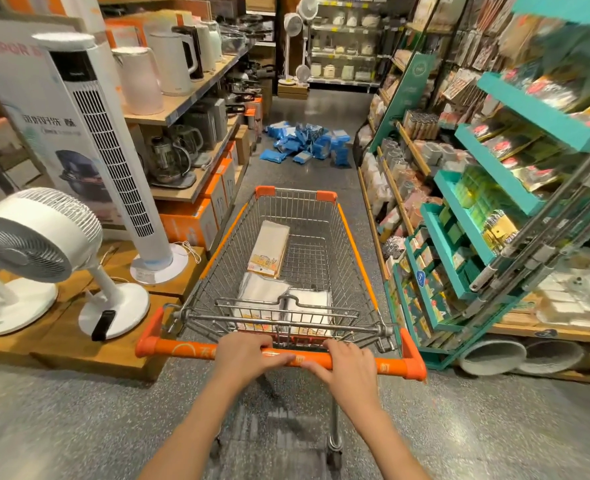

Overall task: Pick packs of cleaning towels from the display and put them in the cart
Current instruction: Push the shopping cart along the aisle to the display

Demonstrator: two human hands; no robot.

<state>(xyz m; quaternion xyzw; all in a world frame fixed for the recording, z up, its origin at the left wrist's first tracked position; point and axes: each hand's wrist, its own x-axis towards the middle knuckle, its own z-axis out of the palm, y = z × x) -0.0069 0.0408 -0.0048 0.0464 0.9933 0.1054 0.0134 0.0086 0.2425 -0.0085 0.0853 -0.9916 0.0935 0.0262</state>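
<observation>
- Left hand and right hand: each grip is curled round the orange handle of the cart, side by side near the middle.
- 3 towel packs lie flat on the cart bottom.
- Aisle floor is open ahead up to the blue packs on the floor.
- Teal rack stands close to cart's right edge; fan platform close on left.

1. Bright, even indoor store light; shadows soft, a faint one under the cart.
2. Wide-angle bending at edges; shelves lean inward.
3. Teal rack at upper right motion-blurred.
4. Centre reasonably sharp; floor shows mild sheen.
</observation>
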